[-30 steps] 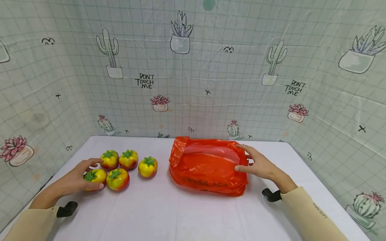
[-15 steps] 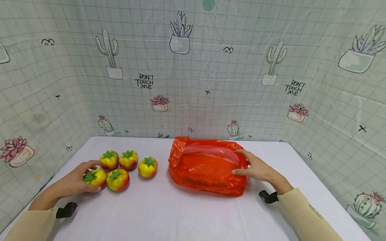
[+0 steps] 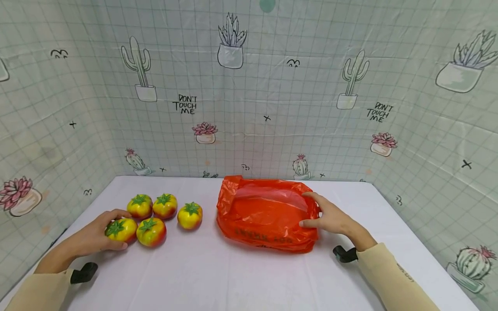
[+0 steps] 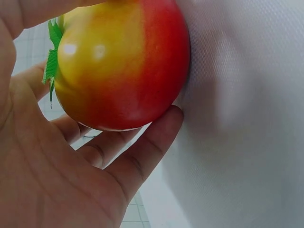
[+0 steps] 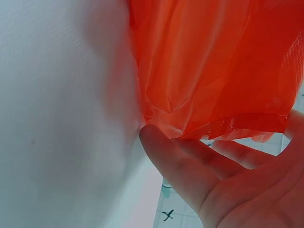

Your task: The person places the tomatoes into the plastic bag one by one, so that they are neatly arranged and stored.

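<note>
In the head view my left hand (image 3: pixel 91 233) is at the far left, its thumb and fingers curved round a yellow-and-red tomato (image 3: pixel 122 230) with a green leafy top. The left wrist view shows that tomato (image 4: pixel 126 66) close up, fingers under its side and near the white cloth. Beside it sit several similar tomatoes, one of them (image 3: pixel 151 232) just to its right. A red plastic bag (image 3: pixel 268 216) lies open-mouthed at centre right. My right hand (image 3: pixel 330 218) holds the bag's right end, thumb in front and fingers at the rim. Some right fingertips are hidden behind the bag (image 5: pixel 213 61).
The white-covered table (image 3: pixel 202 276) has patterned cloth walls (image 3: pixel 268 95) at the back and both sides. A lone tomato (image 3: pixel 190 216) stands between the cluster and the bag. Black mounts (image 3: pixel 83 273) sit at both wrists.
My right hand has shifted left onto the bag's end. My left hand has closed in round the front-left tomato, which stays on the table. The bag has barely moved.
</note>
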A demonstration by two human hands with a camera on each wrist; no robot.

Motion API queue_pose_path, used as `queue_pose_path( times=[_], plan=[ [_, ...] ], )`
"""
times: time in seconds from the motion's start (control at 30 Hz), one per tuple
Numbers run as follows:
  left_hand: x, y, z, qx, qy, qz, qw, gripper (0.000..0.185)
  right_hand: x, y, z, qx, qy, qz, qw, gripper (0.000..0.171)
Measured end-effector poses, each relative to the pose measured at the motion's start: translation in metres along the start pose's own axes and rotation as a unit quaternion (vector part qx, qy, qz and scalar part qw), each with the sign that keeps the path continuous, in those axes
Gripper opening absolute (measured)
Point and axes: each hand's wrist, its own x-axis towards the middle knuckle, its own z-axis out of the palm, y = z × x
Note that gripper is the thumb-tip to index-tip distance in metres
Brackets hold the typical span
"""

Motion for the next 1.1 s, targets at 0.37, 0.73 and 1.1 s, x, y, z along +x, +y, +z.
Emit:
queue_pose_path(
  times=[0.37,0.73,1.1],
  plan=[
    [0.002,-0.001,0.001,-0.002,0.009,0.015,0.9998,0.072,0.0,0.001,0.0,0.002,0.0,0.0,1.0,0.089],
    [0.0,0.003,-0.005,0.027,0.035,0.033,0.9985,0.067,0.0,-0.001,0.0,0.002,0.004,0.005,1.0,0.09],
    [0.005,0.028,-0.012,0.077,0.058,0.074,0.9927,0.068,-0.001,-0.002,-0.002,-0.004,0.011,0.002,1.0,0.088]
  ],
)
